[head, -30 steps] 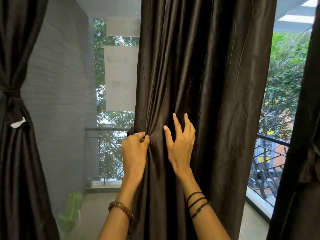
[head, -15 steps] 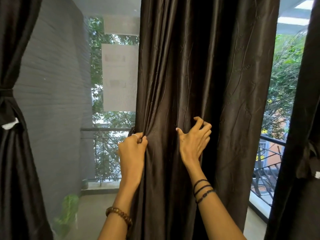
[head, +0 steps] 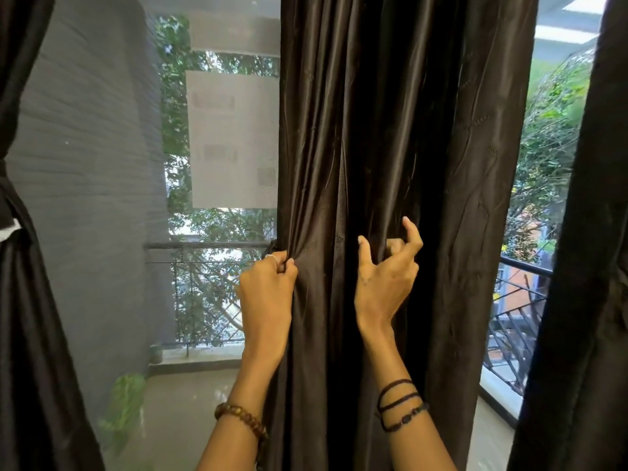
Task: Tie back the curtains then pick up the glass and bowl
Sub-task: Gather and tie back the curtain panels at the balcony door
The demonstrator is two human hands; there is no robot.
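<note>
A dark brown middle curtain (head: pixel 407 147) hangs loose in front of me. My left hand (head: pixel 266 294) is clenched on the curtain's left edge, bunching the folds at railing height. My right hand (head: pixel 387 277) presses against the fabric a little to the right, fingers curled and gathering folds toward the left hand. A second dark curtain (head: pixel 30 300) at the far left is tied back at its middle. A third dark curtain (head: pixel 584 266) hangs at the right edge. No glass or bowl is in view.
Behind the window screen lie a grey wall (head: pixel 88 164), a balcony floor (head: pixel 190 402) with a metal railing (head: pixel 204 246), and trees. A green plant (head: pixel 125 396) stands low on the left. A dark railing (head: pixel 520 300) runs on the right.
My right hand has moved rightward across the middle curtain and curled its fingers from flat into a gathering grip. My left hand has kept its hold on the left edge.
</note>
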